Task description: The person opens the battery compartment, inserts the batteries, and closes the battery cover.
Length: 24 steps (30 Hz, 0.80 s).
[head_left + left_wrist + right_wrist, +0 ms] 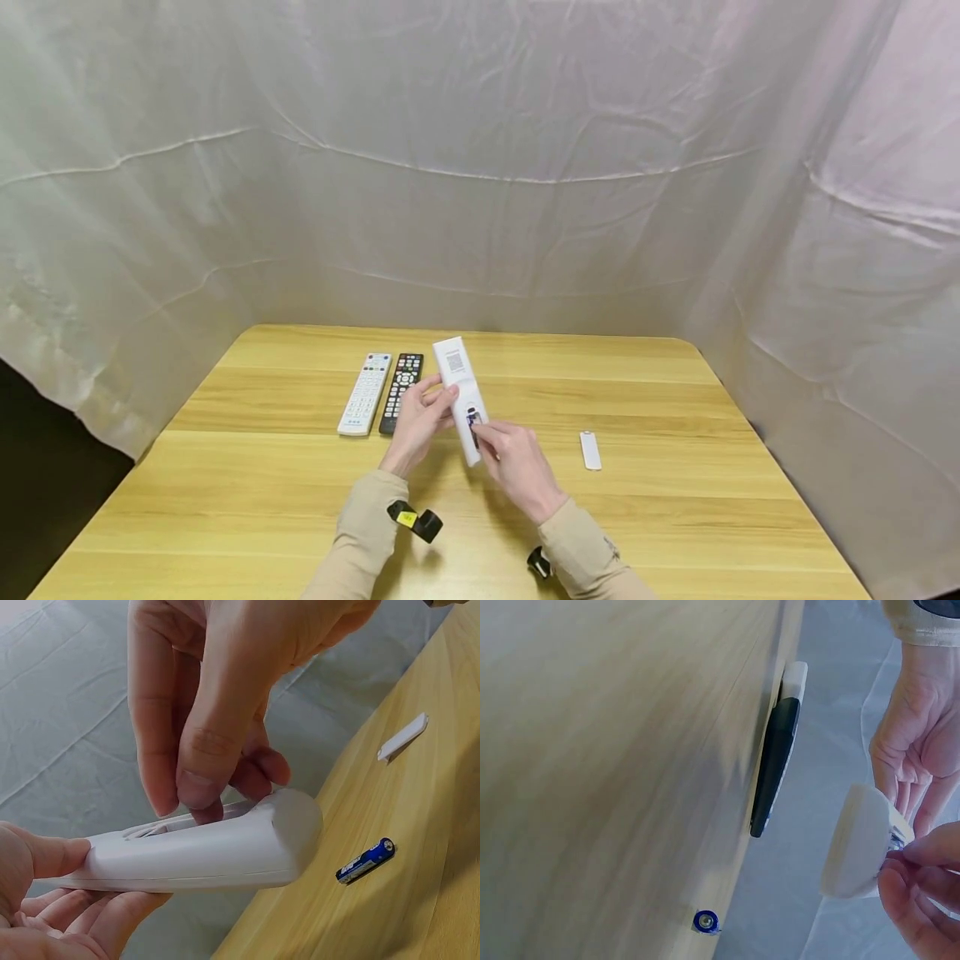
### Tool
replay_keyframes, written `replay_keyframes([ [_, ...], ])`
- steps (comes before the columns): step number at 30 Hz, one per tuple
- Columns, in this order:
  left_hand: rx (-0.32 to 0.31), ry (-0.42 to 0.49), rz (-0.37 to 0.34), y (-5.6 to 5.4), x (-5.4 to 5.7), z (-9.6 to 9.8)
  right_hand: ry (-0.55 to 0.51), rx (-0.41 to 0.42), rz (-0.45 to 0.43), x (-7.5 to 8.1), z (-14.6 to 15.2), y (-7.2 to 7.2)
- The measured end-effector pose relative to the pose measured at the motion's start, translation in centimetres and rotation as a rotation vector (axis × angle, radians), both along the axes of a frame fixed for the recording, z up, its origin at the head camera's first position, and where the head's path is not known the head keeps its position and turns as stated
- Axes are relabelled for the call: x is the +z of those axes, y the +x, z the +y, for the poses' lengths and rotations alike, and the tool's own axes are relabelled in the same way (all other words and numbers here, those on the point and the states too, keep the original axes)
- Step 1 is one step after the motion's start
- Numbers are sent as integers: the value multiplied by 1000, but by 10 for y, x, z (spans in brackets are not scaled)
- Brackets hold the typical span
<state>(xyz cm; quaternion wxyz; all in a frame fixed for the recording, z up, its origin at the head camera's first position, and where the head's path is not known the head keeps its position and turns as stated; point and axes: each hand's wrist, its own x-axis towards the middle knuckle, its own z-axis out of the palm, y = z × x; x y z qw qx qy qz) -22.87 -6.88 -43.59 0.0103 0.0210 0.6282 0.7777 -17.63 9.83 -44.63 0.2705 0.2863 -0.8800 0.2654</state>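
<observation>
My left hand [418,419] grips a white remote control [459,367] by its sides, thumb on top, with its back and open battery compartment facing up. The thumb and fingertips of my right hand [522,468] reach into that compartment, pinching at a blue battery [472,415] that is mostly hidden by them. In the left wrist view, a loose blue battery [365,860] lies on the table below the remote; the right wrist view shows its end. The white battery cover [590,451] lies off to the right of my right hand.
Left of my hands, a second white remote [365,395] and a black remote [402,385] lie side by side, buttons up. They rest on a wooden table [675,517]. Pale curtains [480,167] hang behind the table and along its sides.
</observation>
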Motion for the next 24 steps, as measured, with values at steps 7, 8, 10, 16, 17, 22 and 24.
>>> replay_keyframes([
  [7,7,8,0,0,0,-2,-180,65,-110,2,3,-2],
  [8,9,8,0,0,1,-2,-202,74,-119,3,4,-3],
  [10,12,8,2,0,1,-3,-241,77,-138,3,5,-5],
  [16,11,9,-11,0,2,-4,-306,17,-206,8,15,-12],
  [17,11,10,-14,0,2,-4,-306,1,-227,10,19,-14],
  [22,21,18,-31,0,5,-4,-269,-77,-368,14,35,-27],
  [24,23,12,-30,-1,5,-4,-218,-98,-420,14,40,-33],
])
